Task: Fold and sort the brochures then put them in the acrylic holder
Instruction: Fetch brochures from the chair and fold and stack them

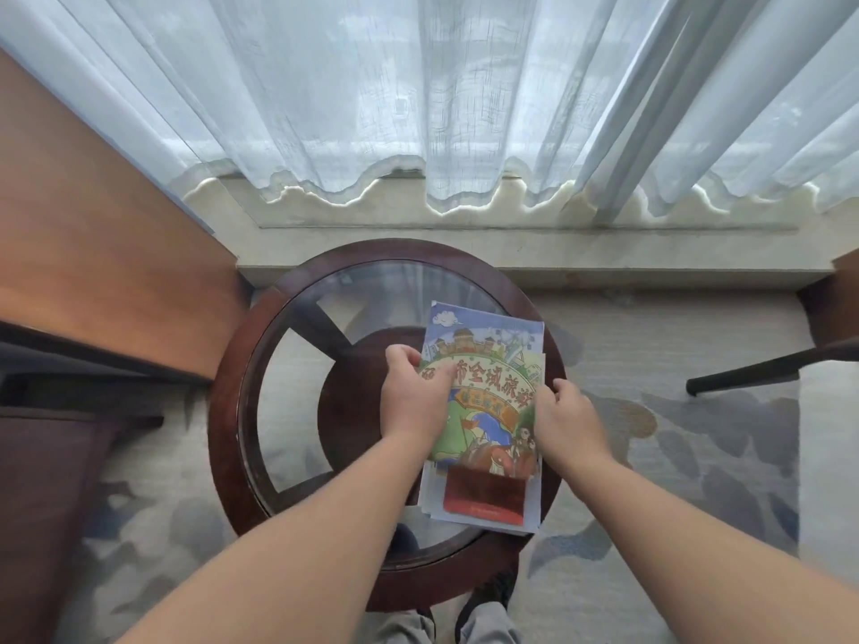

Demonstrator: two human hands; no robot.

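On the right half of the round table (223,411), the left hand (416,392) curls its fingers over the top brochure (488,360) at its left edge while the right hand (564,416) pinches the right edge; squaring both edges before creasing should keep the fold true.

Colourful cartoon-illustrated paper brochure (483,388): large red arched title reading "…市全域旅游", its opening characters covered by the left hand (416,392). Orange banner (488,408) beneath the title: small yellow characters, too blurred to read. Red rounded card (483,500) below the brochure: one line of fine print, illegible.
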